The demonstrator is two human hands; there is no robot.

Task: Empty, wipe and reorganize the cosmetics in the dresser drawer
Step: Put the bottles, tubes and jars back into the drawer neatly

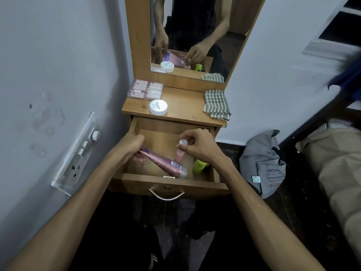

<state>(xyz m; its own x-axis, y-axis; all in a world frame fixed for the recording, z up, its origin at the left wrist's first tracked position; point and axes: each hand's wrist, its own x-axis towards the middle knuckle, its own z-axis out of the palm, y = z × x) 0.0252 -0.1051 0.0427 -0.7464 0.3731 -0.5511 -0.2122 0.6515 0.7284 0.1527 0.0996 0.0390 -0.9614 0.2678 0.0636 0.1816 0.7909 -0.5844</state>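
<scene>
- the left hand [131, 142] reaches into the open drawer [168, 180] and grips the crimped end of a large pink tube [163, 163], fingers curled round it; the tube slants down from that hand toward the drawer's front wall, its clear cap low against the front.
- the right hand [197, 145] is over the drawer's middle, just right of the left hand, pinching the pale cap of a smaller pink tube [178, 155] between thumb and fingertips – this tube stands nearly upright below the fingers, its lower part behind the large tube.
- under the right wrist, in the drawer's right front corner, lies a yellow-green bottle [198, 166]; a dark part shows at its right end, too hidden to identify.
- beyond both hands, on the dresser's worktop [185, 106], a round white jar [158, 107] sits ahead of the left hand, near the front edge.
- farther back on the left, past the jar, rests a clear pink case of small bottles [145, 89].
- ahead of the right hand, on the worktop's right side, lies a folded green-checked cloth [216, 104].
- the mirror [195, 36] behind the worktop reflects both hands and the tubes.
- left of the left arm a switch panel [78, 155] is on the wall; right of the right arm a grey bag [263, 165] sits on the floor.
</scene>
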